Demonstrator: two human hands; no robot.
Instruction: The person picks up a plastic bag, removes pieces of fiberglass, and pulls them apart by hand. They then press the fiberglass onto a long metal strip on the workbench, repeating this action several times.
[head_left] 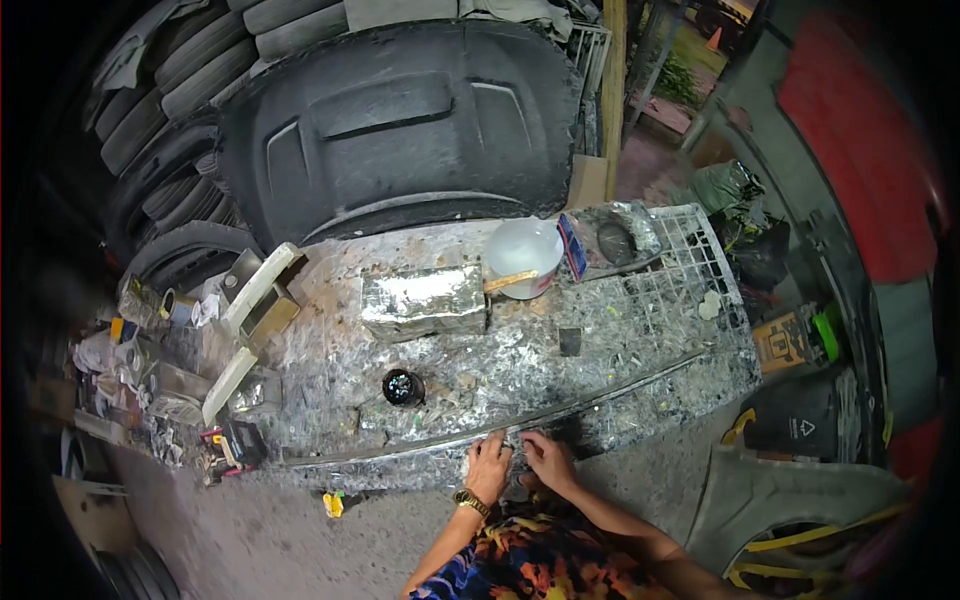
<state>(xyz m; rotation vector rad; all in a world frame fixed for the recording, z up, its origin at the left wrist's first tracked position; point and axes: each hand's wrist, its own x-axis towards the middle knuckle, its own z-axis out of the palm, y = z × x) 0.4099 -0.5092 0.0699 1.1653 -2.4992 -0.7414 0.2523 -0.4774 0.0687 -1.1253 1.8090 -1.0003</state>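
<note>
A long, narrow dark strip [440, 440] with a lighter edge lies slantwise along the front of the paint-stained worktable [330, 390]. My left hand [488, 470], with a gold watch at the wrist, rests its stretched fingertips on the strip near the table's front edge. Just to the right, my right hand [549, 462] has its fingers curled in beside the same strip; whatever may be in them is too small to make out. A small dark cup [403, 387] with shiny dark contents stands beyond my left hand. Farther right, a small dark square piece [570, 342] lies flat.
Behind stand a foil-like wrapped block [424, 303], a white bucket [525, 258] with a wooden stick, and a blue-edged packet [572, 246]. A black car hood [400, 120] leans at the back beside stacked tires [205, 60]. A grey fender [790, 500] is at the right.
</note>
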